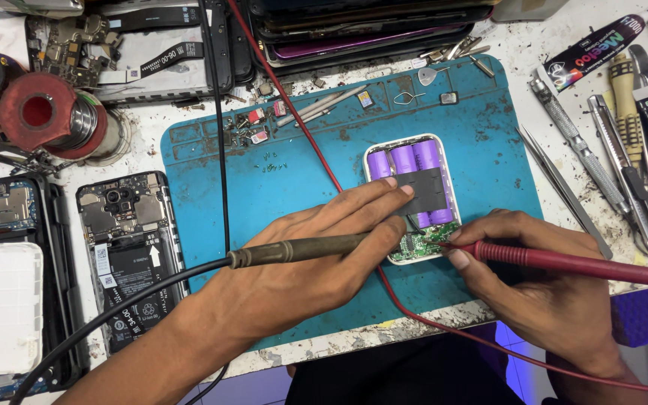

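Note:
An opened white power bank point(450, 171) lies on the blue work mat point(294, 180), showing three purple cells point(403, 157) and a green circuit board point(429, 241) at its near end. My left hand point(316, 255) grips a black meter probe point(294, 250), its tip on the board, while my fingers rest on the grey pad over the cells. My right hand point(541, 277) pinches a red meter probe point(564, 261), whose tip also touches the board.
An opened phone point(130, 255) and other phone parts lie left of the mat. Solder spools point(46, 112) sit at the far left. Tweezers point(564, 191), screwdrivers and pliers point(639, 172) crowd the right. Stacked phones point(369, 30) are at the back. A red lead point(294, 112) crosses the mat.

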`<state>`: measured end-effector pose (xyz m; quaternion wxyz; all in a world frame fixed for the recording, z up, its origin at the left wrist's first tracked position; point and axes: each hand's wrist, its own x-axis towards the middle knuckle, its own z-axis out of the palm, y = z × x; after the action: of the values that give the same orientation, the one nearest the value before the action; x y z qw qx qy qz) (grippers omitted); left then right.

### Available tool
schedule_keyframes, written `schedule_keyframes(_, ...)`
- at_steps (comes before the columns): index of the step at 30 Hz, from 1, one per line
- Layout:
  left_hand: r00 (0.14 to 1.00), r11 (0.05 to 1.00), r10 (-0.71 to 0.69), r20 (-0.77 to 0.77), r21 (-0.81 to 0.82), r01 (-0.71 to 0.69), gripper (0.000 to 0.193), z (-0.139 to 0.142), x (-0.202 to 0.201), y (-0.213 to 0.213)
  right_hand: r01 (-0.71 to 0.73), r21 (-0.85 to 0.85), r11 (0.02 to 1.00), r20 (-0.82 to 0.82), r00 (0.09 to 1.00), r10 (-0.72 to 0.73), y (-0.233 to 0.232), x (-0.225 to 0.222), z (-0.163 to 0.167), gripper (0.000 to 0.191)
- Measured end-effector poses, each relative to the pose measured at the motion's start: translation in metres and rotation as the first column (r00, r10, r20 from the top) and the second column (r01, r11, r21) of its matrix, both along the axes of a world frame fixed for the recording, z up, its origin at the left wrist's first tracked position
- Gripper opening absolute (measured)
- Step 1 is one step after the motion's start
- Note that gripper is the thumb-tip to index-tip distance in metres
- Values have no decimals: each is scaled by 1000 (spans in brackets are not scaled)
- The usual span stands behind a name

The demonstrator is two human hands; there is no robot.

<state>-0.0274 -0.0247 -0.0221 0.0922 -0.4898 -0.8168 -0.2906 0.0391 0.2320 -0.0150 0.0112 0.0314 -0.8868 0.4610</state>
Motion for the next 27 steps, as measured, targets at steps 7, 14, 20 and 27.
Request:
schedule_keyframes(7, 1000, 1000, -11, 2, -1, 11, 27, -4, -4, 2, -7, 2, 1000, 2, 1000, 7, 1, -3, -1, 17)
schedule_keyframes(14, 1000, 1000, -21, 13, -11, 21, 31, -8, -10, 4, -19, -38, 999, 2, 1000, 20, 6, -8, -2, 17)
schedule_keyframes(20, 998, 1000, -18, 67, 22, 17, 27, -2, -15, 3, -18, 41, 999, 26, 1000, 17, 11, -13, -7, 16)
schedule_keyframes(27, 1000, 999, -12, 17, 47, 12, 30, 2, -13, 2, -33, 56, 998, 31, 999, 31, 23, -7, -21, 17)
